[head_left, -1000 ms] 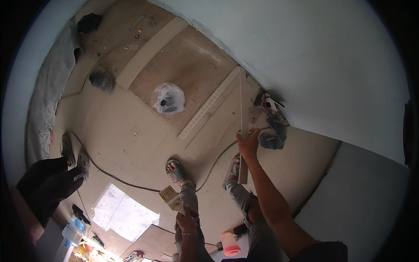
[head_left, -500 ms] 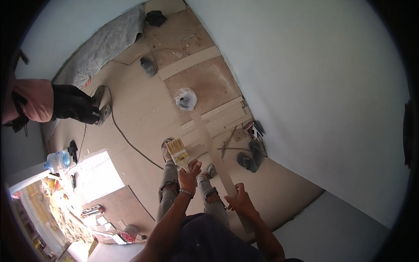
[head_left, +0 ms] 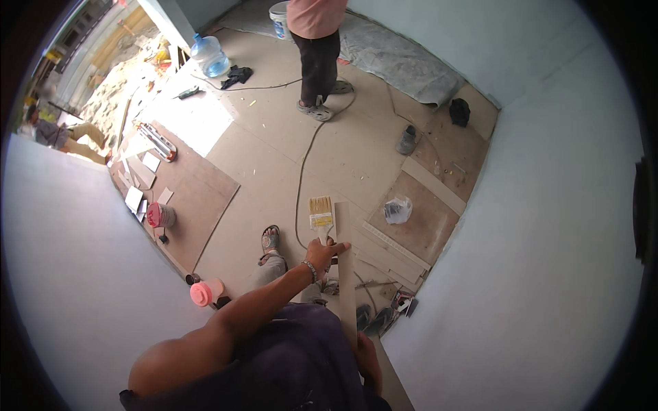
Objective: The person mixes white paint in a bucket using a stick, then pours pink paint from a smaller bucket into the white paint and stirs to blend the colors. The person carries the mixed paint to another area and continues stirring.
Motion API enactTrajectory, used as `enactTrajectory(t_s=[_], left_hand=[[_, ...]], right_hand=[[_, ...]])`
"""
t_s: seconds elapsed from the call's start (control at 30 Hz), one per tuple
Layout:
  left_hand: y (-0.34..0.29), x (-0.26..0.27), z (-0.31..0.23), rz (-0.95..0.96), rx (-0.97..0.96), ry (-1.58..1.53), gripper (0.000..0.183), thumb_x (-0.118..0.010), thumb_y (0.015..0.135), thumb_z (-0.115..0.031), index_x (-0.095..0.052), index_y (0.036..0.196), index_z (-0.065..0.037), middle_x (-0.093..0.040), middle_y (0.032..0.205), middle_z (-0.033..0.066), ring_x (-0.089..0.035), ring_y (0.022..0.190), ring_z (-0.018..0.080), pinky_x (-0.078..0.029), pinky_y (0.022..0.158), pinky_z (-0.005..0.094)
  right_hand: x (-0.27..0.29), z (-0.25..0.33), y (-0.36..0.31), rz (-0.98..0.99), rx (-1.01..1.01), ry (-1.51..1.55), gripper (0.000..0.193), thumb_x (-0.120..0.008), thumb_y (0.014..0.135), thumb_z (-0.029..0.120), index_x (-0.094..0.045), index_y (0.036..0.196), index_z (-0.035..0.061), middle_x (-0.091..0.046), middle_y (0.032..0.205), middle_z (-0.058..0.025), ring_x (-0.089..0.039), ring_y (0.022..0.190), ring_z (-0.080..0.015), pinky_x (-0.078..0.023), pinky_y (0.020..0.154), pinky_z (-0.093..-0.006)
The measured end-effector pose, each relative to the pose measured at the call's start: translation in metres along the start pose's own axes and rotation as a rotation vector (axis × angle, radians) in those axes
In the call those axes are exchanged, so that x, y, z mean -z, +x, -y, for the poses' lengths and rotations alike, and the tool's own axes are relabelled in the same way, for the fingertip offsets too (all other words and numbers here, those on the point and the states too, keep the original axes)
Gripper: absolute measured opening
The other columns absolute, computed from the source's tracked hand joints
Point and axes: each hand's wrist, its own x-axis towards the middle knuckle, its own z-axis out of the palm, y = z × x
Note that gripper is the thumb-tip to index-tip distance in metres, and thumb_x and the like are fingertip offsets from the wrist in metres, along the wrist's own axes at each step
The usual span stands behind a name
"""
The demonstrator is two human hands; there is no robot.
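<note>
My left hand (head_left: 321, 259) is closed on the handle of a wide flat paintbrush (head_left: 321, 214), its pale bristles pointing away from me. One finger of that hand reaches across to the edge of a long, narrow, beige strip (head_left: 347, 294). The strip runs away from my body, just right of the brush. Lower down, my right hand (head_left: 369, 362) grips the strip's near part from the right side; some of its fingers are hidden behind the strip.
A co-worker in a pink top (head_left: 317, 19) stands at the far side, near a cable (head_left: 306, 161). More strips (head_left: 391, 253) and a clear plastic bag (head_left: 397, 211) lie right. A pink-lidded container (head_left: 205, 293), a red bucket (head_left: 162, 215) and a tile cutter (head_left: 157, 142) are left.
My view has turned left, so the co-worker and floor items appear farther right. My left hand, with the brush, has come up against the strip. The right hand still holds the strip.
</note>
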Motion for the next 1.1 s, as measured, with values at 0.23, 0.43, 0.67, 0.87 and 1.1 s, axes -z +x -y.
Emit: enactTrajectory(t_s=[0.23,0.43,0.67,0.87,1.1], left_hand=[[0.002,0.140,-0.034,-0.233,-0.007,-0.291,0.043,-0.085,0.077,-0.020,-0.052,0.098,-0.003,-0.063,0.093,0.0100,-0.069,0.085,0.0236,-0.060,0.073,0.0399],[0.031,0.289,-0.074,-0.377,-0.016,-0.552,0.039,-0.085,0.077,-0.022,-0.051,0.089,-0.008,-0.063,0.089,0.0068,-0.068,0.080,0.0193,-0.059,0.068,0.0376],[0.041,0.415,-0.119,-0.508,-0.022,-0.755,0.043,-0.088,0.075,-0.033,-0.056,0.088,-0.008,-0.064,0.087,0.0044,-0.064,0.075,0.0158,-0.052,0.063,0.0350],[0.038,0.494,-0.168,-0.672,-0.090,-0.985,0.064,-0.086,0.073,-0.049,-0.063,0.106,-0.001,-0.068,0.098,0.0080,-0.063,0.082,0.0186,-0.051,0.070,0.0357],[0.036,0.599,-0.206,-0.832,-0.040,-1.094,0.084,-0.084,0.070,-0.060,-0.059,0.119,0.005,-0.067,0.107,0.0124,-0.067,0.092,0.0242,-0.056,0.079,0.0403]], right_hand=[[-0.070,0.134,0.019,0.188,0.080,-0.218,0.036,-0.057,0.094,0.013,-0.055,0.126,-0.0032,-0.067,0.110,-0.0198,-0.063,0.105,-0.0256,-0.047,0.092,-0.0376],[-0.144,0.204,0.073,0.373,0.117,-0.567,0.036,-0.057,0.096,0.015,-0.054,0.127,-0.0031,-0.067,0.111,-0.0170,-0.063,0.104,-0.0231,-0.048,0.091,-0.0361],[-0.238,0.331,0.106,0.518,0.099,-0.745,0.034,-0.058,0.099,0.025,-0.061,0.117,-0.0034,-0.070,0.101,-0.0136,-0.063,0.093,-0.0201,-0.049,0.084,-0.0332],[-0.299,0.402,0.152,0.638,0.076,-0.808,0.038,-0.058,0.099,0.031,-0.062,0.116,-0.0025,-0.070,0.097,-0.0129,-0.063,0.089,-0.0183,-0.049,0.080,-0.0323],[-0.396,0.486,0.200,0.751,-0.020,-0.893,0.043,-0.057,0.099,0.036,-0.062,0.122,-0.0005,-0.070,0.101,-0.0124,-0.063,0.090,-0.0179,-0.049,0.082,-0.0328]])
